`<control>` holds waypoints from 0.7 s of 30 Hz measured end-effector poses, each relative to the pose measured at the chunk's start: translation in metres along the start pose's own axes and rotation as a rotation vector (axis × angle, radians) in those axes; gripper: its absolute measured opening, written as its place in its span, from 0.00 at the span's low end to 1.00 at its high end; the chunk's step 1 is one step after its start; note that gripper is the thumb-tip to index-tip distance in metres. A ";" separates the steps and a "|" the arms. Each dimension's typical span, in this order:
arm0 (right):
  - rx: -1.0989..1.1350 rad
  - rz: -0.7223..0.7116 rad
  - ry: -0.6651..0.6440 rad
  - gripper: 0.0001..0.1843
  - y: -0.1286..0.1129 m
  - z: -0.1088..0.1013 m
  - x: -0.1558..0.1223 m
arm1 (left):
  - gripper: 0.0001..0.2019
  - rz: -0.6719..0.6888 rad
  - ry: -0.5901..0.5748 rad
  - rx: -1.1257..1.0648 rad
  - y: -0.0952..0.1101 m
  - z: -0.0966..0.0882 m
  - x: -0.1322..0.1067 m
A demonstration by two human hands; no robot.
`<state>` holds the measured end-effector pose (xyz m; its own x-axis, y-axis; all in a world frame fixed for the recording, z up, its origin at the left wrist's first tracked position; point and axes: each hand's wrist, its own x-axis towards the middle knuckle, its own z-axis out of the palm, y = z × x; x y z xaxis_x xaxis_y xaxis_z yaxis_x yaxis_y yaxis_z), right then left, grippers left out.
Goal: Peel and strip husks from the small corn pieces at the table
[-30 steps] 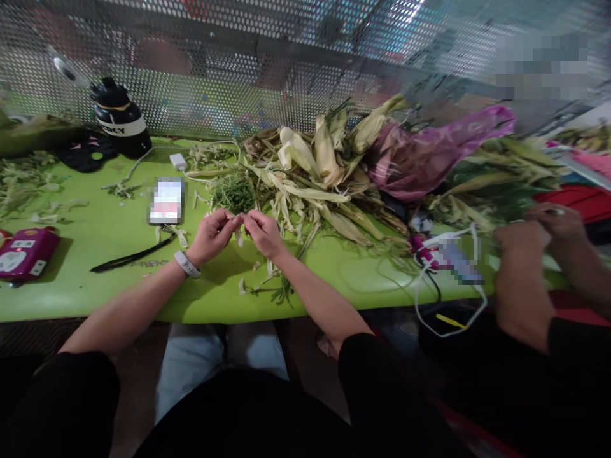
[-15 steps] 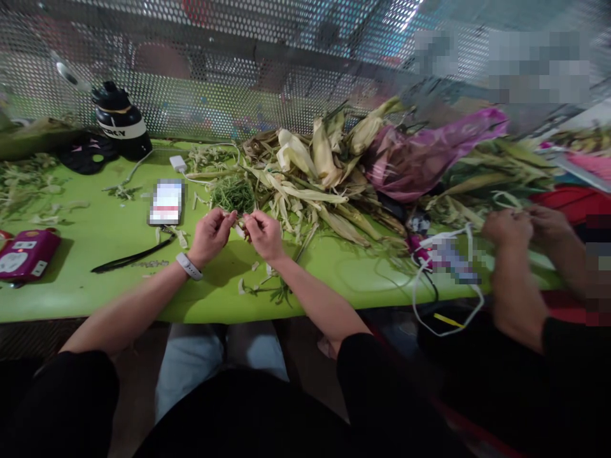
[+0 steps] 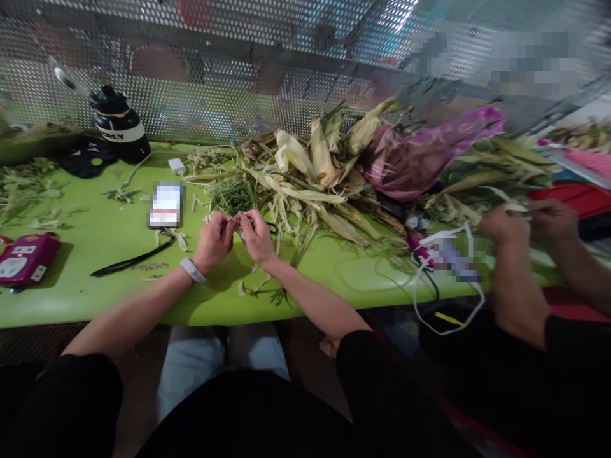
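The clock's middle is where the two hands meet, and 12 o'clock points away from the person. The left hand [image 3: 217, 240] is bunched up narrow, its fingertips close against those of the right hand [image 3: 256, 236]. The right hand has its fingers pinched on a small pale piece [image 3: 241, 235], which sits right at the clock's middle. I cannot tell if the left hand holds it too. A heap of thin green strips [image 3: 231, 195] lies at 12 o'clock, just past the fingers. Dry corn husks [image 3: 322, 168] make a big pile at 2 o'clock. The phone [image 3: 165, 205] is on the green bench [image 3: 353, 270] between 9 and 10 o'clock, and a black bottle [image 3: 126, 137] is at 10 o'clock. At 3 o'clock, well apart, are another person's hands [image 3: 506, 228].
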<state>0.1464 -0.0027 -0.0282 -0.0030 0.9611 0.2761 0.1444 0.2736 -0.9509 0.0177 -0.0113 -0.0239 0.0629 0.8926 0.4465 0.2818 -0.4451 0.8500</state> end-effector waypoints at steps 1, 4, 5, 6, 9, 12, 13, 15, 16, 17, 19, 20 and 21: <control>0.009 0.011 0.011 0.21 -0.001 0.000 0.000 | 0.14 0.005 0.009 0.020 0.000 0.000 0.000; 0.028 0.049 0.028 0.20 -0.004 0.000 -0.001 | 0.13 0.008 0.016 0.083 -0.001 0.000 0.001; 0.029 0.057 0.034 0.20 -0.004 0.001 -0.001 | 0.13 0.005 0.013 0.094 -0.001 0.000 0.001; 0.026 0.063 0.040 0.20 -0.003 0.001 -0.001 | 0.13 0.004 0.010 0.098 -0.001 0.000 0.001; 0.009 0.074 0.046 0.21 0.001 0.003 0.001 | 0.13 0.011 0.014 0.087 0.001 0.001 0.000; 0.015 0.021 0.041 0.22 0.005 0.004 0.003 | 0.12 0.012 0.017 0.077 0.002 0.001 -0.001; 0.013 -0.006 0.047 0.22 0.005 0.005 0.004 | 0.12 0.012 0.018 0.077 0.002 0.002 -0.001; 0.003 -0.051 0.055 0.22 0.006 0.005 0.004 | 0.12 0.027 0.034 0.087 0.001 0.002 -0.001; -0.003 -0.066 0.056 0.22 0.006 0.004 0.004 | 0.12 0.041 0.049 0.095 0.001 0.002 -0.001; -0.009 -0.076 0.059 0.21 0.006 0.004 0.004 | 0.12 0.058 0.065 0.101 0.000 0.003 0.000; -0.021 -0.082 0.073 0.21 0.004 0.002 0.003 | 0.13 0.085 0.082 0.095 -0.001 0.003 0.000; -0.025 -0.080 0.085 0.21 0.003 0.002 0.002 | 0.13 0.087 0.080 0.079 -0.001 0.004 0.000; -0.024 -0.077 0.097 0.21 0.002 0.001 0.001 | 0.14 0.080 0.074 0.057 -0.002 0.004 -0.001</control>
<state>0.1454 -0.0009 -0.0298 0.0806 0.9287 0.3619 0.1713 0.3448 -0.9229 0.0213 -0.0106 -0.0270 0.0172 0.8457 0.5334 0.3331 -0.5079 0.7944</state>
